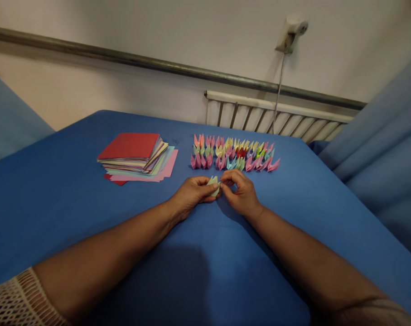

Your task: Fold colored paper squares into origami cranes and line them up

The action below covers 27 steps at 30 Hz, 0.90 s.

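A small pale green origami crane, with pointed folds standing up, is above the blue cloth in front of me. My left hand grips it from the left, thumb across its face. At its right edge my right hand pinches a tip between thumb and forefinger; the fingers cover part of that tip. Just beyond my hands stand rows of finished paper cranes in pink, yellow, green, red and blue. To the left lies a stack of square coloured paper, with a red sheet on top.
A blue cloth covers the table. Behind it are a wall with a metal rail, a radiator and a plug in a socket with a hanging cord. Blue curtains hang at the right.
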Available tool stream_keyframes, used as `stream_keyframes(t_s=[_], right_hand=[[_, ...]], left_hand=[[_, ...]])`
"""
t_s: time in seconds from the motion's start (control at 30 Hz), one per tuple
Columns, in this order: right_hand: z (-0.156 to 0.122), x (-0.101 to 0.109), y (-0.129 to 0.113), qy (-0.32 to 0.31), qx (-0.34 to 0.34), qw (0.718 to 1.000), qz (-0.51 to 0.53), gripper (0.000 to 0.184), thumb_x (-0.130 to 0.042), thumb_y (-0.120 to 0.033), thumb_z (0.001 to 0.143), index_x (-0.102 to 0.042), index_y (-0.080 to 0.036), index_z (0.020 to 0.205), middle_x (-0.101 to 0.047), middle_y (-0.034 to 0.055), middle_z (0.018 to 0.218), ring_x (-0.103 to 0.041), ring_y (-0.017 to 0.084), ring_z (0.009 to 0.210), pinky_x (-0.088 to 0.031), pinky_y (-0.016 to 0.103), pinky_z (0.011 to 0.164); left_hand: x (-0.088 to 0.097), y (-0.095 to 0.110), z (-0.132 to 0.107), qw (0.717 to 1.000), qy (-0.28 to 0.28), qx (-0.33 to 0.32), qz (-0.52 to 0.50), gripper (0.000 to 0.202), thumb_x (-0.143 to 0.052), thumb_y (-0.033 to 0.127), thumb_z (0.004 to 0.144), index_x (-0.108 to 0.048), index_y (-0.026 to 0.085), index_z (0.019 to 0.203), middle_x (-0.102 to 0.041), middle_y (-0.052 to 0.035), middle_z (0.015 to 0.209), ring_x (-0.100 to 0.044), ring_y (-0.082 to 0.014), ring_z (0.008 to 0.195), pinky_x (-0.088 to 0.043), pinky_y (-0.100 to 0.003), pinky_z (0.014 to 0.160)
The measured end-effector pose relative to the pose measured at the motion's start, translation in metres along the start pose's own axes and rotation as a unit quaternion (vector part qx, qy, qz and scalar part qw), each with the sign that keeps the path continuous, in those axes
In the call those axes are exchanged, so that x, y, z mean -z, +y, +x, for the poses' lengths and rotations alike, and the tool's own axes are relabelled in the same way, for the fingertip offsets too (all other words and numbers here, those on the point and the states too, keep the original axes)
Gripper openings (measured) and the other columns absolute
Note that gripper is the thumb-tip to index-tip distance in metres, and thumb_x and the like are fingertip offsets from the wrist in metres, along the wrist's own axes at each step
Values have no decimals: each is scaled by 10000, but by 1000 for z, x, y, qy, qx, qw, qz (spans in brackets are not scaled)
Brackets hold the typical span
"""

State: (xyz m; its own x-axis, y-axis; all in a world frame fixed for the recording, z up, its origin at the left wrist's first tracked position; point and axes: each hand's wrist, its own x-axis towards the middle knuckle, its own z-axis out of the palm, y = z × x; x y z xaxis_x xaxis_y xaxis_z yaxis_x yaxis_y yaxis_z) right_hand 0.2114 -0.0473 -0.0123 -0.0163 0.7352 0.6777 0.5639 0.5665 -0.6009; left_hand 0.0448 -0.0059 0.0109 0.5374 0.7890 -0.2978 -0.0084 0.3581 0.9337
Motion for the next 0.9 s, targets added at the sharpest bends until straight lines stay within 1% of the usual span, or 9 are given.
stream_keyframes(t_s=[0.07,0.13,0.27,0.6,0.77,0.83,0.9], right_hand=[[0,1,-1,-6,10,1000,-25,138,-535,-85,803,-564,-216,839,-610,35,863,-595,177,831,-507,330,778],[-1,1,-3,-15,19,999,-44,140,-527,-85,806,-555,-215,851,-612,44,878,-596,184,848,-508,337,789],[-2,2,-4,-29,32,996,-77,170,-518,-88,824,-570,-212,930,-620,60,916,-601,194,869,-512,338,789],[-2,5,-8,-31,59,984,-166,131,-522,-131,884,-619,-215,911,-635,70,962,-614,202,904,-493,349,808],[-3,5,-7,-36,75,980,-182,179,-524,-147,896,-619,-202,1038,-640,85,1010,-609,213,948,-481,357,810],[-3,6,-6,-44,82,978,-186,178,-521,-141,895,-622,-199,1030,-639,83,1013,-607,209,944,-473,355,807],[-2,7,-7,-52,89,976,-194,154,-518,-141,898,-630,-201,984,-639,76,1007,-606,201,923,-463,349,801]], left_hand=[[0,-1,0,1000,0,-6,-3,298,-821,387,673,-690,138,773,-643,8,749,-603,-91,742,-480,-214,719],[0,-1,0,1000,-2,-11,-7,308,-825,396,666,-689,138,765,-625,16,738,-586,-85,725,-478,-220,725],[0,-3,1,1000,1,-16,-10,315,-836,395,645,-692,138,758,-609,25,727,-564,-76,708,-473,-222,737],[0,-3,1,1000,0,-14,-19,307,-829,399,656,-686,143,746,-610,29,727,-573,-77,721,-475,-225,752],[0,-2,0,1000,2,-15,-21,299,-838,385,645,-698,148,760,-625,22,736,-583,-82,731,-479,-229,757],[0,-2,0,1000,3,-12,-18,305,-841,391,639,-701,149,761,-633,16,745,-591,-89,746,-480,-231,755],[1,-2,1,1000,3,-8,-13,316,-838,407,640,-701,148,760,-639,9,755,-598,-99,764,-480,-232,746]])
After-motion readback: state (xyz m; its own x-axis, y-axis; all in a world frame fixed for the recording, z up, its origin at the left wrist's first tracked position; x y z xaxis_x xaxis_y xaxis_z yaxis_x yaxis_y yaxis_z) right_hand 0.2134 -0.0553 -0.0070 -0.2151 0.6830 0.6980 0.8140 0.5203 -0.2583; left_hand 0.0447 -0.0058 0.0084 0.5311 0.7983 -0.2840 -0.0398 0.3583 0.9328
